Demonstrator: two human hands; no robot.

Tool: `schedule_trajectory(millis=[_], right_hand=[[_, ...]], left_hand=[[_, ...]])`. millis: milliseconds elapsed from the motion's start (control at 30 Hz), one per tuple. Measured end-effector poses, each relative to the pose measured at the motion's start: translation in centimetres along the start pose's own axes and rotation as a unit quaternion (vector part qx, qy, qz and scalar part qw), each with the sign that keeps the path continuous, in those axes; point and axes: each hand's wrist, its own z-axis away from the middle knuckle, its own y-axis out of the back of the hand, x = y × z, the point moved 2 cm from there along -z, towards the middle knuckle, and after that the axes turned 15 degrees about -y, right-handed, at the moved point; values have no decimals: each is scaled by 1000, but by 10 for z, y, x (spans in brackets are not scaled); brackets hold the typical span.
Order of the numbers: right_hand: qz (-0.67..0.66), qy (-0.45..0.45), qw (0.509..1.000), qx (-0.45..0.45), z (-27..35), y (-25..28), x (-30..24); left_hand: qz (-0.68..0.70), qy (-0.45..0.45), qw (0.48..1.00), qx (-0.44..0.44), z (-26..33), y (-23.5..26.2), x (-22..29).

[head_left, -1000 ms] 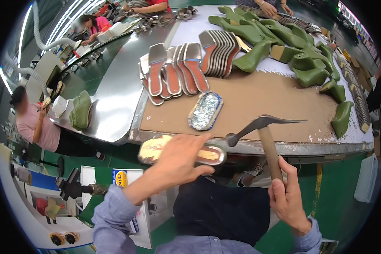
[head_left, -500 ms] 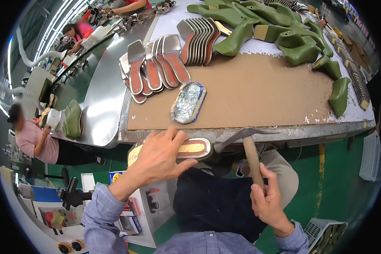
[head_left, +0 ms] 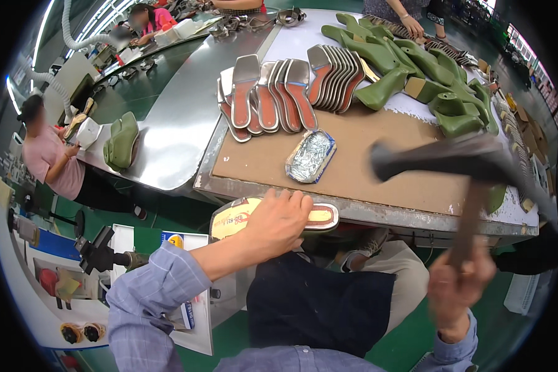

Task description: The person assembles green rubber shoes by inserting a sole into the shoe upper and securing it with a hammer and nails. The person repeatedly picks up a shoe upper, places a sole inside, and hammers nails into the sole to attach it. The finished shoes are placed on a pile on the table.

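Observation:
My left hand (head_left: 280,218) presses down on a yellowish shoe insole with a metal rim (head_left: 242,218), held in front of the workbench's near edge. My right hand (head_left: 457,286) grips the wooden handle of a hammer (head_left: 471,166), raised and blurred, its dark head up over the brown work mat (head_left: 378,158). A small tray of shiny nails (head_left: 310,155) lies on the mat just beyond my left hand. A dark apron (head_left: 316,304) covers my lap.
Behind the mat lie a fanned row of orange-and-grey insoles (head_left: 279,99) and a heap of green shoe lasts (head_left: 428,68). A curved metal conveyor table (head_left: 173,133) runs left, with a seated person in pink (head_left: 53,161) beside it. Other people work at the far end.
The hammer has swung up from beside the insole to high over the mat, now blurred. My left hand stays on the insole.

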Motion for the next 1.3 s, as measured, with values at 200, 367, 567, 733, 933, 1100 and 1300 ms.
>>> schedule_trajectory(millis=[200,367,567,733,933,1100,1300], right_hand=[[200,-22,977,-74,-32,-16,-16],[53,65,991,106,-16,-2,-18],[153,-65,985,-43,-19,-32,0],[261,-83,954,-120,-5,-48,9],[418,-40,907,-19,-39,-29,50],[434,-60,899,13,-46,0,136],[403,-144,855,293,-93,73,188]], left_hand=[[-19,8,1000,7,9,-5,1],[7,2,1000,17,7,-5,-1],[-5,14,1000,-3,6,-5,0],[5,13,1000,17,5,-9,-2],[98,13,994,42,13,7,-17],[336,228,848,341,59,88,-68],[115,409,650,631,259,-53,-234]])
